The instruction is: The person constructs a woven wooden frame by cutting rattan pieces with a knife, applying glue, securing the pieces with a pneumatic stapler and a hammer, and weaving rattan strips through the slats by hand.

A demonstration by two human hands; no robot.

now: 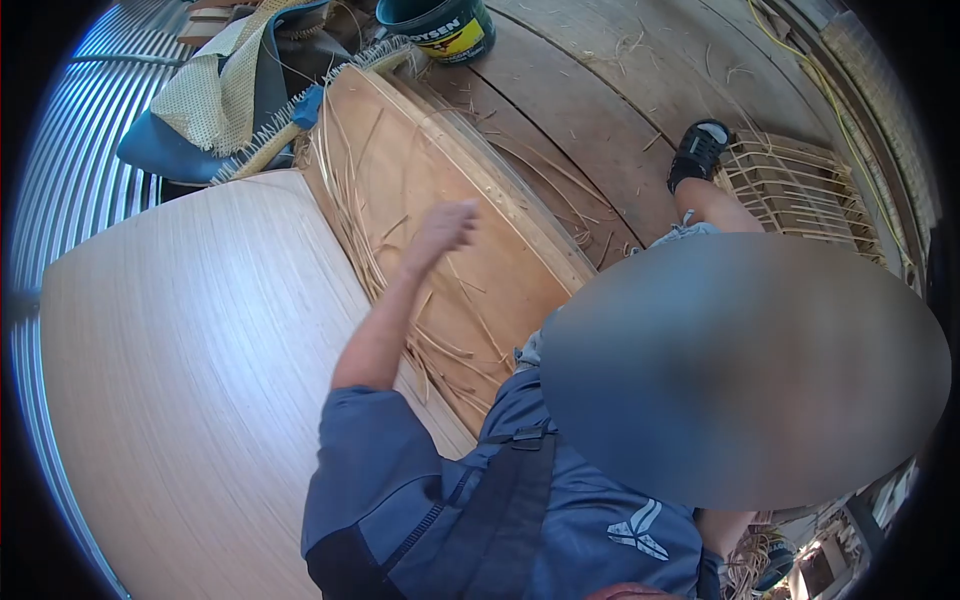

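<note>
My left hand point(445, 232) is raised over a brown wooden panel point(510, 275), its fingers curled in. Whatever it may hold is too small or hidden to make out. Thin rattan strips point(345, 200) lie in a loose bundle along the panel's left side, near my left forearm. More loose strips point(440, 350) lie scattered lower down the panel. A large blurred oval covers the right of the view and hides my right hand; only a bit of that arm point(722, 530) shows below it.
A pale wood-grain board point(190, 370) fills the left side. Behind it lie woven cane webbing point(215, 105) and blue material point(150, 150). A dark bucket point(480, 40) stands on the plank floor point(590, 90). A woven rattan frame point(790, 180) lies beside my shoe point(698, 150).
</note>
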